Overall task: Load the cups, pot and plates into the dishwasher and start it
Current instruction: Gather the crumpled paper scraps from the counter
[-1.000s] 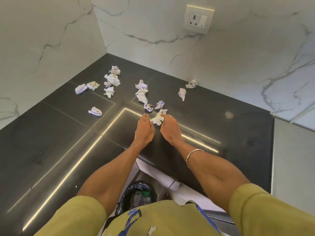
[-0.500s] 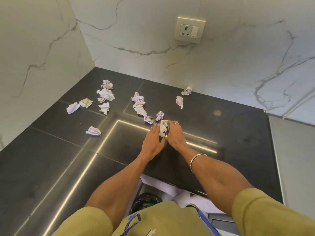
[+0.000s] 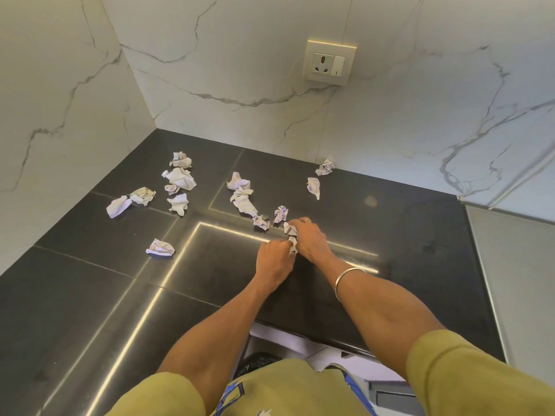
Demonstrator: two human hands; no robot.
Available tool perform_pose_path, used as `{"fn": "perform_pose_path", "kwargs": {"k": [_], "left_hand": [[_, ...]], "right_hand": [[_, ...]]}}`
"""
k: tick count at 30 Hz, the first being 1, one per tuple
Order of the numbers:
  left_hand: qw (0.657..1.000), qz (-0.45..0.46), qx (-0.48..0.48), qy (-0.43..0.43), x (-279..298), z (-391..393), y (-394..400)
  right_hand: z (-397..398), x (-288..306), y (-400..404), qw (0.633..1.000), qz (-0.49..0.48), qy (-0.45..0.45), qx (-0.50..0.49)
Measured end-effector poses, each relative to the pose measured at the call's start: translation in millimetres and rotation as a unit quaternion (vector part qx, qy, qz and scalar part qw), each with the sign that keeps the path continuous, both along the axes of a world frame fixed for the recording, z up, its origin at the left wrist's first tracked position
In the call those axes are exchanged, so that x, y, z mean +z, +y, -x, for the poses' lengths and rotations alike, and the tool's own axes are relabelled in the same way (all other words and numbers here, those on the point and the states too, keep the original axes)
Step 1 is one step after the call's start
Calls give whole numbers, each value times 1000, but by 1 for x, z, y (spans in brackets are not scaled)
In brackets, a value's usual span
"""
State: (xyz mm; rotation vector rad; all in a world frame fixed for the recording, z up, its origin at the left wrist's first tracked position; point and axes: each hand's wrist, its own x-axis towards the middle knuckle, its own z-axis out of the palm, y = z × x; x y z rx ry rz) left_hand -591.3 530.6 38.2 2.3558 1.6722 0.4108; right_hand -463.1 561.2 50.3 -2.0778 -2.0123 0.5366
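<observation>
Both hands down on the black counter (image 3: 90, 295), working the same scrap. Left hand (image 3: 274, 259) has its fingers curled in, pinching the near end of a crumpled paper (image 3: 292, 238). Right hand (image 3: 310, 238) is curled over the far end of that same paper, ring on one finger, bangle (image 3: 348, 277) on the wrist. So the paper's squeezed between the two, right where the hands meet.

Cups, pot, plates, dishwasher: none in shot, can't say where they are.

More paper wads all over the counter. One wad (image 3: 280, 213) sits just beyond the right hand, another (image 3: 261, 222) just left of it. A strung-out clump (image 3: 241, 195) runs back from there toward the wall. Two more (image 3: 313, 187) and (image 3: 325, 167) lie farther back, the last one nearly at the wall. Left side: a cluster (image 3: 180, 178) near the corner, a pair (image 3: 130, 201) further left, and a lone wad (image 3: 160, 248) nearer the front, well apart from the hands.

Marble wall behind w/ a socket (image 3: 330, 63). Below the counter edge, a black bin (image 3: 255, 363) peeks out, mostly hidden by the yellow-green shirt (image 3: 285, 391).
</observation>
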Motion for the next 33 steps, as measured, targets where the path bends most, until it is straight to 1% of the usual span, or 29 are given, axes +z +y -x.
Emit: {"fn": "perform_pose_path", "kwargs": {"k": [2,5,7,9,11,14,18,19,20,23,24,25,28,29,31,33], "left_hand": [[1000,13,11,-23,0,-3,2],[988,64,67,-122,-5,-1,6],[965,94,124,-211,-6,4,8],[938,115,172,-280,-4,8,10],[916,127,206,-321,-1,12,14],[888,135,252,-360,-1,13,20],[830,177,315,-424,2,7,22],[806,186,334,-452,1,6,22],[771,200,358,-488,-1,6,22],[616,244,409,-627,-5,4,19],[577,256,406,-662,-1,3,17],[547,265,396,-689,0,3,15],[512,312,357,-717,10,3,10],[494,328,346,-727,9,4,10],[459,343,349,-742,8,4,9],[437,343,363,-748,4,3,11]], "right_hand": [[-1,-1,1,1000,-10,-1,-13],[-5,-4,1,999,-36,5,-22],[-8,-6,0,998,-51,15,-26],[-8,-6,0,997,-50,39,-32],[-7,-5,2,995,-35,79,-50],[-5,-6,7,985,-29,141,-91],[-2,-4,6,979,-52,174,-96],[-1,-3,4,978,-56,179,-91],[1,-2,2,977,-60,184,-85],[7,6,-6,975,-66,204,-52],[9,8,-8,974,-64,214,-39],[11,9,-10,973,-59,222,-25],[17,7,-15,971,-44,235,-6],[19,7,-18,971,-41,236,0],[23,5,-21,972,-33,230,24],[27,6,-22,974,-20,220,51]]}}
